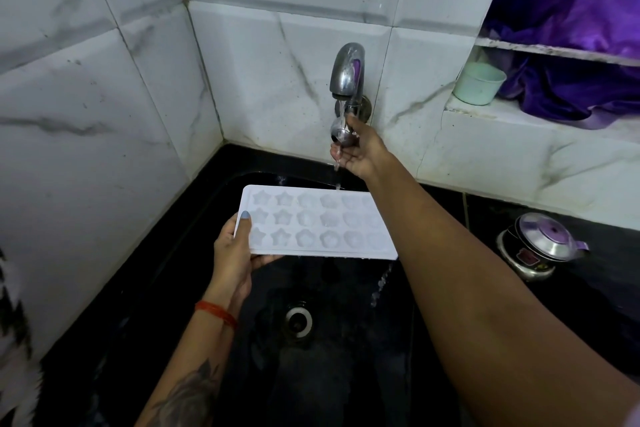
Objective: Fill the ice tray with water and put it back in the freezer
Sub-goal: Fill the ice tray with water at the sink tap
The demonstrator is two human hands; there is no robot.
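Left hand grip holding ice tray (white) under water, right hand grip — on tap knob.

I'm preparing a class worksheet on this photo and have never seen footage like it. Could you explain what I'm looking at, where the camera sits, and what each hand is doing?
There is no machine here: a person wears one camera on the head, looking down at their own arms. The left hand holds a white ice tray by its end, thumb on top, over a black sink. The right hand reaches to the knob under the tap, and water is running past it toward the tray's far edge. On the counter to the right stands a small metal pot; a pale green cup sits on the ledge.
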